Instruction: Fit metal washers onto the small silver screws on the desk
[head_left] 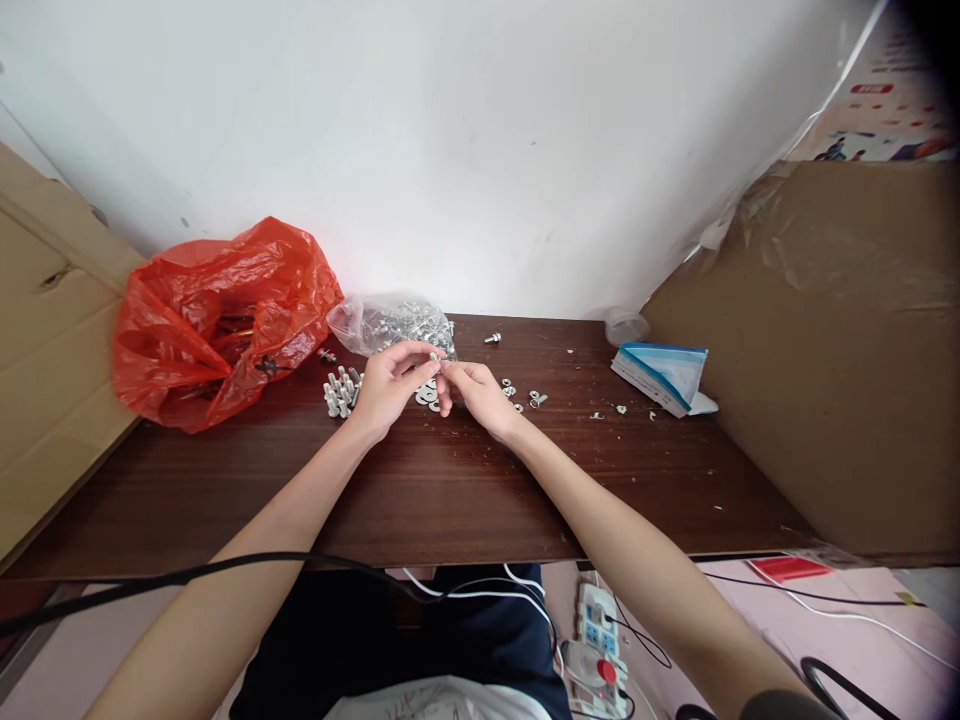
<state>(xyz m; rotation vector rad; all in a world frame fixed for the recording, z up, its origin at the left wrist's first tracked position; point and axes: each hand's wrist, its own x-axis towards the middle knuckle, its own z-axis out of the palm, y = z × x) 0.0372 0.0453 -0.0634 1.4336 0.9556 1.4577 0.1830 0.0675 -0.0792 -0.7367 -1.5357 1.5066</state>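
Note:
My left hand (391, 388) and my right hand (481, 396) meet above the middle of the table, fingertips pinched together. Between them shows a small silver fastener (434, 357); fingers cover most of it, so its exact shape is hidden. Just left of my left hand stands a cluster of silver bolts (343, 391). Flat washers (427, 396) lie in a pile beneath my hands. To the right of my right hand are scattered nuts (508, 390) and a loose bolt (538, 400). Another bolt with a washer (493, 338) lies farther back.
A clear plastic bag (397, 322) of metal hardware sits behind my hands. At the left is a red plastic bag (225, 320). A blue-and-white zip pouch (664, 375) and a clear cup (626, 327) stand right. Cardboard (840, 380) borders the wooden table (480, 500). A black cable (225, 568) crosses in front.

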